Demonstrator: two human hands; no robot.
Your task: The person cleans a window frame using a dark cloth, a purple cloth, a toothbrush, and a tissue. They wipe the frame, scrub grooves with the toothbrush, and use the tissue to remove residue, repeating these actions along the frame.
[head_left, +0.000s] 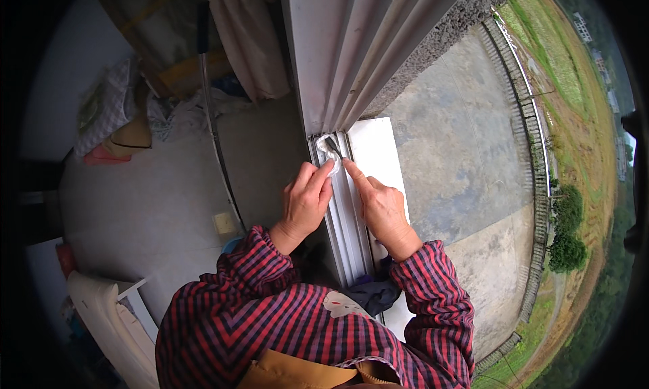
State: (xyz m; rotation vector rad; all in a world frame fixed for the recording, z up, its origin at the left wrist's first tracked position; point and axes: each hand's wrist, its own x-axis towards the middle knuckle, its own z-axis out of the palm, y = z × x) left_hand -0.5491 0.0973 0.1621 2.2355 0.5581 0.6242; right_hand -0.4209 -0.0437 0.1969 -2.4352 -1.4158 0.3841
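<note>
A white wad of tissue or cloth (328, 160) lies in the grooves of a white sliding-window track (346, 228), at the corner where it meets the upright frame. My left hand (305, 198) pinches the near end of the wad between thumb and forefinger. From the right, my right hand (382, 210) reaches in with its forefinger stretched along a slim tool (332, 146) and the other fingers curled. The tool's dark tip presses on the wad in the corner; its exact kind cannot be made out, and the rest is hidden by the hand.
Ribbed white window frame (345, 44) rises ahead. A white sill (380, 142) runs along the right, above a concrete yard (453, 159) outside. Dark cloth (374, 296) lies on the sill near me. Indoors, left, are a thin pole (215, 129), a curtain (247, 37) and bags (111, 112).
</note>
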